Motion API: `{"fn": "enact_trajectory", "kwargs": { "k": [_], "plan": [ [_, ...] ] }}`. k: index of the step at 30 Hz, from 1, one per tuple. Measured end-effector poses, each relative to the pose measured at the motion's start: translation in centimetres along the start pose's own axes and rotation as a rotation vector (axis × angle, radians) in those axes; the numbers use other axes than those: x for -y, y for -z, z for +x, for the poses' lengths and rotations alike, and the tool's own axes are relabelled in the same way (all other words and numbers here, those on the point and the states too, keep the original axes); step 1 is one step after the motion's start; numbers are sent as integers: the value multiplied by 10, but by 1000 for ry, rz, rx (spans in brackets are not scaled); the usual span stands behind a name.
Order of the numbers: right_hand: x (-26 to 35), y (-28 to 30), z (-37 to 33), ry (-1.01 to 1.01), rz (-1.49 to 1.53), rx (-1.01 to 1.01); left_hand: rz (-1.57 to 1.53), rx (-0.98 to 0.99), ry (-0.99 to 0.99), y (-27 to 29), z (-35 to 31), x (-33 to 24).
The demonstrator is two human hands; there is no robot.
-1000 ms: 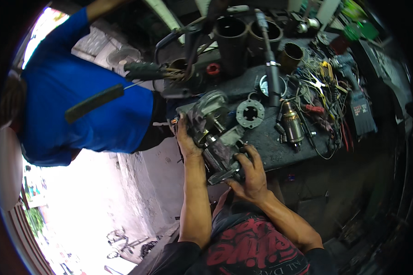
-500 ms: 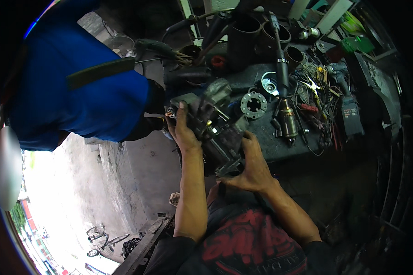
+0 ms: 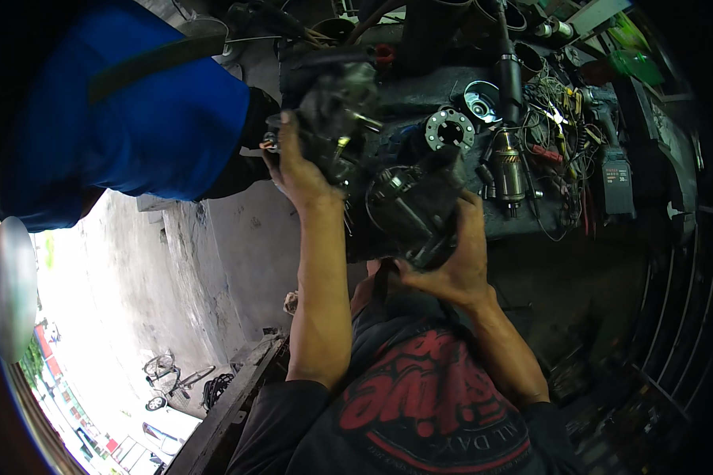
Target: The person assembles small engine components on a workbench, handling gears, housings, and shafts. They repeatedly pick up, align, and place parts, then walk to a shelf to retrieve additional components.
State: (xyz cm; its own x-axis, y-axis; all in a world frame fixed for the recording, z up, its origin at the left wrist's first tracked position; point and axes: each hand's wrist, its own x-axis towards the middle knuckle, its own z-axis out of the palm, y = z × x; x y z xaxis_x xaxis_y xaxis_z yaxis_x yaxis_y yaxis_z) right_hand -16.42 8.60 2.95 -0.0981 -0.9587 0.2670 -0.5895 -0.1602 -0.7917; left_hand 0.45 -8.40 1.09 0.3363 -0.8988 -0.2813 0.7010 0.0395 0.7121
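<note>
My left hand [image 3: 299, 174] grips a dark, greasy metal housing [image 3: 325, 107], thumb up along its left side; the housing is blurred. My right hand [image 3: 461, 261] is wrapped round a second dark metal housing [image 3: 420, 206] with a rounded, shiny inner edge, held lower and to the right. A gap shows between the two pieces. Both are held over the near edge of the dark workbench [image 3: 420, 87]. On the bench to their right lie a round flange with holes [image 3: 449, 130], a silver metal cup [image 3: 482, 101] and a motor armature [image 3: 511, 170] with copper windings.
A person in blue clothing [image 3: 158, 119] stands close on the left. A cordless power tool [image 3: 615, 178], tangled wires [image 3: 570, 119] and red-handled pliers [image 3: 545, 153] occupy the bench's right side. A black cylindrical tool [image 3: 511, 83] lies behind the armature. A bicycle [image 3: 174, 376] is at lower left.
The two metal housings, together before, have come apart. My left hand moved up and left with one; my right hand moved up and right with the other. The view has shifted.
</note>
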Motion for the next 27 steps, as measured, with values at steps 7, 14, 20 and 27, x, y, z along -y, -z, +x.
{"fn": "enact_trajectory", "kwargs": {
  "k": [7, 14, 20, 27],
  "plan": [
    [-4, 42, -35, -304, 424, -131, -114, 144, 136, 33, 12, -41],
    [-22, 84, -63, -581, 712, -255, 36, 110, 159, 85, 9, -49],
    [-63, 73, -63, -630, 643, -369, 65, -50, 197, 113, 0, -46],
    [-90, 64, -40, -595, 335, -283, 52, -100, 227, 122, -29, -60]
  ]
}}
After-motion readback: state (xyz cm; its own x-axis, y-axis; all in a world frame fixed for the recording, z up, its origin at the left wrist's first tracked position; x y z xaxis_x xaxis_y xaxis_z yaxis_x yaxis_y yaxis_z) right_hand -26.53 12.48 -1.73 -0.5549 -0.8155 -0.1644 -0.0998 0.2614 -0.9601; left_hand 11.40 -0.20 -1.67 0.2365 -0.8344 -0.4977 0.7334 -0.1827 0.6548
